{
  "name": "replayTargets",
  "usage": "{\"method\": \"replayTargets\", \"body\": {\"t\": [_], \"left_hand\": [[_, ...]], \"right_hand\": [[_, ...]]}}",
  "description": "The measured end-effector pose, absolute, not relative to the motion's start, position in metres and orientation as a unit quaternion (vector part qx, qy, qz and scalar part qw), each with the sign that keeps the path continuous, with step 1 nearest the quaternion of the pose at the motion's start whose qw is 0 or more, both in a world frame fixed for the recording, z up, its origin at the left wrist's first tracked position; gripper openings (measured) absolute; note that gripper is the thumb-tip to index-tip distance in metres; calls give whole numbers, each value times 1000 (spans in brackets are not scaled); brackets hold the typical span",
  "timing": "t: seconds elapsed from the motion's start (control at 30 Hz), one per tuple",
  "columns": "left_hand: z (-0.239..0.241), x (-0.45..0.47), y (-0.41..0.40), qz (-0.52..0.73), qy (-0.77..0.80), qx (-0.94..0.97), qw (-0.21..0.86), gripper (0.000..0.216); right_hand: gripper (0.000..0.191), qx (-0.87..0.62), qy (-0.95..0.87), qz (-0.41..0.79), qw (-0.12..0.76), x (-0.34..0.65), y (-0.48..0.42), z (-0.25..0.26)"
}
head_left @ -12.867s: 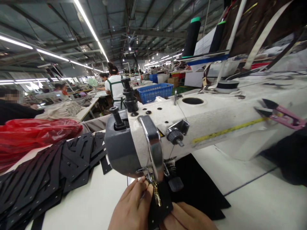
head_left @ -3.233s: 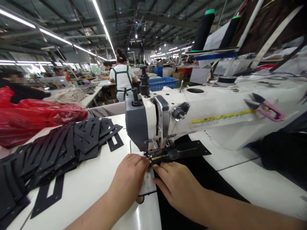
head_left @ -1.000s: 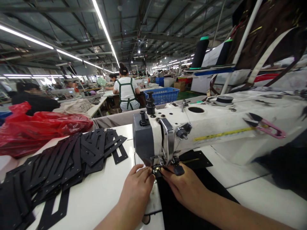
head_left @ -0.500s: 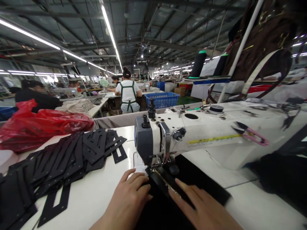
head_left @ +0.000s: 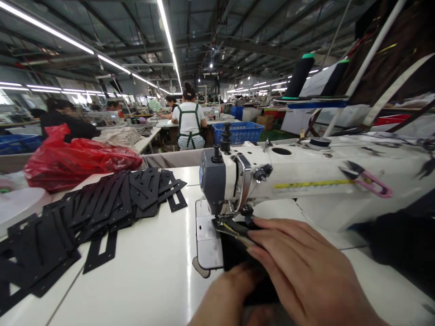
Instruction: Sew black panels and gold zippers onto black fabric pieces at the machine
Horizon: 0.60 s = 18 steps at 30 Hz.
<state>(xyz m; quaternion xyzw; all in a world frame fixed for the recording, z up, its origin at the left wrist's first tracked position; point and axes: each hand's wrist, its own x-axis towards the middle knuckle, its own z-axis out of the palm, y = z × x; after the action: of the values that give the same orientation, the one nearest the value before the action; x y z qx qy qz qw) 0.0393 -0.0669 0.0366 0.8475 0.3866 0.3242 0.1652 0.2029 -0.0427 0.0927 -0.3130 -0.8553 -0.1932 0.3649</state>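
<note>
Black piece point(head_left: 234, 254) lies on the needle plate point(head_left: 206, 242) of the sewing machine point(head_left: 299, 174), far end tucked under the presser foot point(head_left: 247, 212). A thin yellow line of zip teeth point(head_left: 227, 228) shows along its upper edge.

Right hand point(head_left: 306, 271): flat on top of the piece, palm down, fingers stretched toward the foot, fingertips just short of it. Nothing clasped; it presses rather than grips.

Left hand point(head_left: 234, 294): low in view, blurred, at the near edge of the piece and touching it. Whether its fingers close on the cloth: cannot tell.

Table point(head_left: 142, 280): white. To the left, well apart from the hands, a fanned heap of black cut pieces point(head_left: 102, 208); behind it a red bag point(head_left: 78, 158).

On the machine arm: pink snips point(head_left: 372, 184). Above, two dark thread cones point(head_left: 301, 74).

Background: a person point(head_left: 190, 122) in a white top with green straps, back turned, near a blue basket point(head_left: 243, 131).
</note>
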Motion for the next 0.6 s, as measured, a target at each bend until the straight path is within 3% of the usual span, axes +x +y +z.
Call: {"method": "replayTargets", "body": {"t": [0.1,0.2,0.6], "left_hand": [[42,46,-66,419,399,791,198,21],[42,32,-56,472,449,743,154,17],[38,21,-17,398,355,846,-31,14]], "right_hand": [[26,-320,-826,-238,399,199,-33,102],[21,-313,-832,-255,379,204,-32,94],[15,-301,-828,-266,393,213,-33,91]]}}
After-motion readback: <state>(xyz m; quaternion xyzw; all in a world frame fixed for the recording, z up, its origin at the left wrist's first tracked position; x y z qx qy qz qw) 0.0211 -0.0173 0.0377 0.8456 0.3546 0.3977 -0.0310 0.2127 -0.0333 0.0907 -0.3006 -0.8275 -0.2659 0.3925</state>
